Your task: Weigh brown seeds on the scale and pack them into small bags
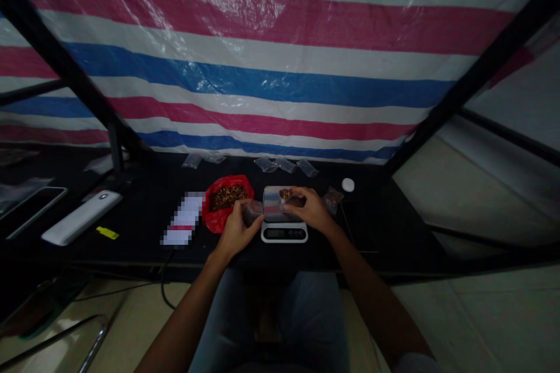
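Small clear bag [252, 211] is just left of the scale [284, 233], mid counter [144, 215], in the left hand [236, 232] w/ grip clenched round it. Right hand [311, 210] is over the scale plate, grip pinching brown bits [286, 193]. Red bag [217, 221] of brown pieces lies left of the scale. Clear bags [284, 164] lie at far edge, white power bank [81, 217] far left.

A pixelated patch [184, 218] left of the left hand [236, 232] hides whatever lies there, and the readout on the scale [284, 233] between the hands is too dim to read. The right hand [310, 210] covers part of the scale's plate. The brown bits [285, 193] at its fingertips are too small to identify, and the contents of the left hand's clear bag [252, 211] cannot be told.
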Tool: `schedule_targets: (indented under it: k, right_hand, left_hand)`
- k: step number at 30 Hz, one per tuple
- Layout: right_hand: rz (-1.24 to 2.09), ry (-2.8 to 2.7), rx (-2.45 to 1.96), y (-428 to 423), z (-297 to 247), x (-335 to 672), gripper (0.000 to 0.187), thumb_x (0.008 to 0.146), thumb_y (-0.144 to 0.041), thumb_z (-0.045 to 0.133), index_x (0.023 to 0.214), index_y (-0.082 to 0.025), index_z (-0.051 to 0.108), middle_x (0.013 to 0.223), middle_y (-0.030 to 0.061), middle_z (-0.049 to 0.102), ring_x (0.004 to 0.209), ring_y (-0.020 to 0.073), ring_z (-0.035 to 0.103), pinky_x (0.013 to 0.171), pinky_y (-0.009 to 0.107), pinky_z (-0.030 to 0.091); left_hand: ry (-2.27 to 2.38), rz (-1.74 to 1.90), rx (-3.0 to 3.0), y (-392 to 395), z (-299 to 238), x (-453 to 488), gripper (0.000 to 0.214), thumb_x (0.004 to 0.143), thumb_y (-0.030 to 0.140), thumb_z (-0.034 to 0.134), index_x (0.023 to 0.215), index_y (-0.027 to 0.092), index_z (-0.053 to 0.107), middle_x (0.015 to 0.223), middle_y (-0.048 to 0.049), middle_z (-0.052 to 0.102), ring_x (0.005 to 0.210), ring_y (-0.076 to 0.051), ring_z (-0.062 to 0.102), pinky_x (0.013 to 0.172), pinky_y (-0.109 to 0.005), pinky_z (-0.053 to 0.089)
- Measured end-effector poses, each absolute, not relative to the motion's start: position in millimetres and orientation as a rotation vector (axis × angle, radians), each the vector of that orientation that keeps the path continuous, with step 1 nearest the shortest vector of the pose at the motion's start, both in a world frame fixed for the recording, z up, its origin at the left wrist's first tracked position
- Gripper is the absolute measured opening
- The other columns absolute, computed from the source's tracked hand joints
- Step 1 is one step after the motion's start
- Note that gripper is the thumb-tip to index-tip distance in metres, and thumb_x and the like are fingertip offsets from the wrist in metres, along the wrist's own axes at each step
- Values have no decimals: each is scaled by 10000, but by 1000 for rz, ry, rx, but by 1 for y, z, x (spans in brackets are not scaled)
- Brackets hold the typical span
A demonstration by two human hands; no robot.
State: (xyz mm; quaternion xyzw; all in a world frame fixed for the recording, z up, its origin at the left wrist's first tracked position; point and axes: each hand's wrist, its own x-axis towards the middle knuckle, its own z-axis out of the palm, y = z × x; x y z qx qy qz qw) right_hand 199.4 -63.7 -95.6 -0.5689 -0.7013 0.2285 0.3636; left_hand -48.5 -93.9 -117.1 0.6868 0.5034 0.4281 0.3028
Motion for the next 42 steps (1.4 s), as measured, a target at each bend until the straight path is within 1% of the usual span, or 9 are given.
schedule_targets:
  k: [2,5,8,14,20,28,34,42]
  right_hand:
    - [578,-1802,-1477,-61,-95,196,393,716,-232,847,1089,-172,737,1091,101,757,1043,249,653,929,397,515]
    - [571,-1803,-1476,-57,-96,193,299,738,-212,820,1026,-173,751,1029,90,773,984,235,666,911,388,516]
    - [568,-1814,-1464,-57,-96,192,248,752,-220,806,989,-166,754,989,87,777,959,228,671,893,382,519]
    - [546,-1917,-1405,-63,-83,192,254,786,-262,802,1022,-187,744,1044,87,770,1001,227,668,906,385,516]
    - [488,-2154,-1261,-69,-56,183,275,802,-226,801,1066,-199,728,1118,78,760,1054,231,651,970,387,474]
    - [292,-2511,-1281,-66,-25,168,257,828,-254,767,1076,-211,714,1118,85,749,1071,271,646,896,376,434]
    - [145,-2717,-1227,-63,-5,155,226,837,-286,741,1033,-184,698,1028,91,751,1011,276,623,844,367,386]
    - [118,-2788,-1175,-61,8,148,165,854,-258,704,1009,-202,704,1047,84,720,1028,271,588,856,365,375]
  left_hand:
    - [1304,1119,1860,-93,-116,-47,391,911,380,648,1216,178,512,1161,-127,720,1078,-254,705,977,-437,559]
    - [1287,1110,1935,-91,-116,-46,428,912,375,645,1270,172,528,1230,-130,696,1139,-260,681,1019,-444,539]
    - [1283,1118,1969,-91,-117,-45,442,916,382,636,1287,161,543,1239,-130,690,1163,-262,670,1045,-443,525]
    - [1283,1100,2011,-91,-118,-46,469,917,380,642,1319,161,540,1280,-140,678,1196,-272,653,1072,-469,506]
    - [1265,1112,2036,-92,-118,-46,482,897,383,665,1310,161,552,1285,-145,684,1203,-282,657,1068,-466,511]
    - [1241,1113,2017,-94,-115,-46,470,894,394,671,1298,180,559,1270,-133,693,1178,-283,670,1049,-462,524]
    - [1212,1141,1995,-94,-114,-46,464,889,378,676,1290,167,576,1246,-135,701,1157,-277,673,1028,-458,537]
    - [1203,1148,1990,-95,-112,-47,444,895,357,664,1290,176,577,1249,-131,703,1167,-277,670,1043,-459,526]
